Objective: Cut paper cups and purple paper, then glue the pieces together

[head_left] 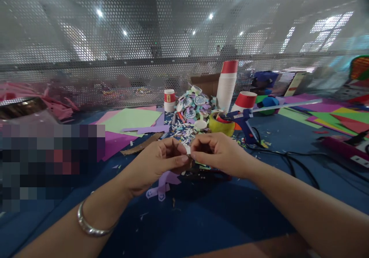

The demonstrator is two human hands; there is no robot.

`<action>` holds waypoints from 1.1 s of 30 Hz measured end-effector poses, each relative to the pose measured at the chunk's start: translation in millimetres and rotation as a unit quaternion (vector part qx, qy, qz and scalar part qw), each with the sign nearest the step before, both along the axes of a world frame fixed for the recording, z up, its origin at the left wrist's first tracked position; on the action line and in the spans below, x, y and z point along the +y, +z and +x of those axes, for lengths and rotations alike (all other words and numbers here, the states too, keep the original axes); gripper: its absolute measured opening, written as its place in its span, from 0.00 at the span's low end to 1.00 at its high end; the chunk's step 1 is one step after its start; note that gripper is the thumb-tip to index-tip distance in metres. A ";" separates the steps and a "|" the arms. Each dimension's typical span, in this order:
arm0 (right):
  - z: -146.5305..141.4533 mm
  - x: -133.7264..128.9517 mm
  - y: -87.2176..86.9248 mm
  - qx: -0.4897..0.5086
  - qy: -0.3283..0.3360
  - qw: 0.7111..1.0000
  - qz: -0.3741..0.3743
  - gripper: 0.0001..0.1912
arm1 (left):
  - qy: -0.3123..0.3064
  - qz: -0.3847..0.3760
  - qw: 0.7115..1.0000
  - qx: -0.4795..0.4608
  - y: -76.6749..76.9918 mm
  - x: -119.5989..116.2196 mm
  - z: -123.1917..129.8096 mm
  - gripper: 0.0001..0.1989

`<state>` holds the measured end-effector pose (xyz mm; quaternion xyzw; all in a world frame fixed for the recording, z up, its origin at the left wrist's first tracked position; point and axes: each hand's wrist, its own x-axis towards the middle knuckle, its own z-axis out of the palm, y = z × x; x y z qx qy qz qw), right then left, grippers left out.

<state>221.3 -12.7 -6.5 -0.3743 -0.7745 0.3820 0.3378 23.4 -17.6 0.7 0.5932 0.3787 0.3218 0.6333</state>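
Over the middle of the blue table, my left hand (165, 158) and my right hand (215, 154) meet with fingers pinched. Between their fingertips shows a small white piece of paper (187, 149), mostly hidden by the fingers. Purple paper cutouts (163, 185) lie below my left hand. Behind the hands is a litter of paper scraps (184, 132), and past it a heap of round paper pieces with grid patterns (196, 104). A blue glue gun (245, 123) stands beyond my right hand, next to a yellow roundish object (220, 125).
Stacked paper cups (226, 87) rise behind the heap, with shorter cups (169, 100) to their left. Coloured paper sheets (132, 120) lie at left and more sheets (343, 117) at right. A black cable (291, 158) crosses the right side. A perforated metal panel (129, 39) closes the back.
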 end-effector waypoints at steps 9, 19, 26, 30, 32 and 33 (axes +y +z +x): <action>-3.7 -0.6 -2.4 -0.002 -0.013 0.999 -0.031 0.03 | 0.020 0.099 0.993 0.057 -3.6 -3.3 5.8 0.08; -10.4 -9.8 1.2 0.140 -0.035 0.990 -0.002 0.04 | 0.153 0.589 0.760 0.229 -6.7 -28.2 14.0 0.16; -13.0 -15.7 6.0 0.174 -0.045 0.984 -0.002 0.04 | 0.134 0.650 0.714 0.224 -4.9 -33.9 12.4 0.16; -8.4 -7.9 0.6 0.141 -0.066 0.988 0.013 0.04 | 0.181 0.403 0.879 0.181 -2.0 -24.7 15.4 0.15; -6.6 -4.9 -1.2 0.119 -0.050 0.992 0.006 0.04 | 0.158 0.315 0.926 0.134 -0.7 -18.6 13.9 0.16; -6.1 -4.1 -1.6 0.112 -0.039 0.993 0.000 0.04 | 0.147 0.291 0.938 0.118 -0.2 -15.8 12.6 0.16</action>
